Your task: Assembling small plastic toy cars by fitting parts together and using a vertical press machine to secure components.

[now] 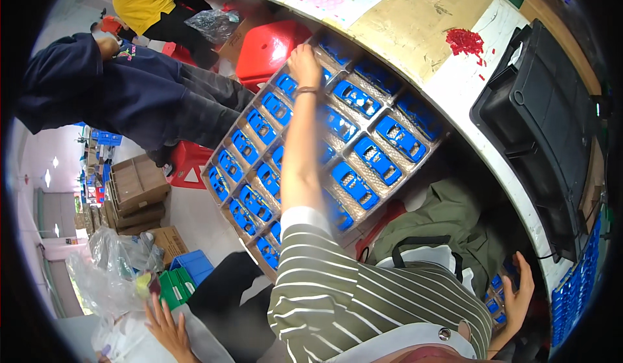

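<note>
A divided tray (252,238) of clear plastic compartments in a cardboard-coloured frame spans the middle, holding many blue toy car bodies (375,160). My left hand (305,66) reaches across it to the far left edge. Its fingers are bent over the rim and look closed on it; the fingertips are partly hidden. My left forearm covers some of the car bodies. At the lower right, my right hand (517,295) is open, fingers apart, beside more blue parts (496,298) low down under the table edge. It holds nothing I can see.
A curved worktable (383,12) carries a cardboard sheet, small red pieces (464,41) and a black bin (535,123). Red stools (269,48) and a person in dark clothes (130,97) stand left. Another person's hand (170,329) is at lower left, near plastic bags (107,266).
</note>
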{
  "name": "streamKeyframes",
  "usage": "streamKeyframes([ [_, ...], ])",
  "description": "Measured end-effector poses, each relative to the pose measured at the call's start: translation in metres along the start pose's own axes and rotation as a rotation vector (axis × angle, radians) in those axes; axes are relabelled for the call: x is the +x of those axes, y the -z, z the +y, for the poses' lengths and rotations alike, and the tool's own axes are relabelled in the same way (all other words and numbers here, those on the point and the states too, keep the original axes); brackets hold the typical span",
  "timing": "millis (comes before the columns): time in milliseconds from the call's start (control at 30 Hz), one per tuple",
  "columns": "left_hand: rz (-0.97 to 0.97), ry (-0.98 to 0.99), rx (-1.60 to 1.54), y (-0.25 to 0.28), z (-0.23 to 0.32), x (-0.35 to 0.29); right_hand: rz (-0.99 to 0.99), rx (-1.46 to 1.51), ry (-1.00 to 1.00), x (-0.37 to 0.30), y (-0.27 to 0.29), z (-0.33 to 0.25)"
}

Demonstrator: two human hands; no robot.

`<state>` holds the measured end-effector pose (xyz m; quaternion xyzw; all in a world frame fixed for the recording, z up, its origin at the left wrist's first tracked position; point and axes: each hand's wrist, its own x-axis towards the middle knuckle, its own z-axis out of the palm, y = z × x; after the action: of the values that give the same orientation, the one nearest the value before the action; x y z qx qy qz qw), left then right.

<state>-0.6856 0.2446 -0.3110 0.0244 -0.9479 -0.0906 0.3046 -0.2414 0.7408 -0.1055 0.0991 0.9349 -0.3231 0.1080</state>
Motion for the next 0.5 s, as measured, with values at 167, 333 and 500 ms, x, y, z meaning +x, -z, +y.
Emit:
streamKeyframes([
  [167, -0.609, -0.282, 0.023, 0.020, -0.038, 0.014, 0.029, -0.038, -0.010, -0.002, 0.001, 0.012],
  [333, -0.883, -0.535, 0.301, 0.017, -0.027, 0.029, 0.033, -0.052, -0.011, 0.004, -0.004, 0.013],
  [500, -0.785, -0.717, 0.296, 0.015, -0.036, 0.036, 0.025, -0.009, -0.016, 0.013, -0.013, 0.001],
])
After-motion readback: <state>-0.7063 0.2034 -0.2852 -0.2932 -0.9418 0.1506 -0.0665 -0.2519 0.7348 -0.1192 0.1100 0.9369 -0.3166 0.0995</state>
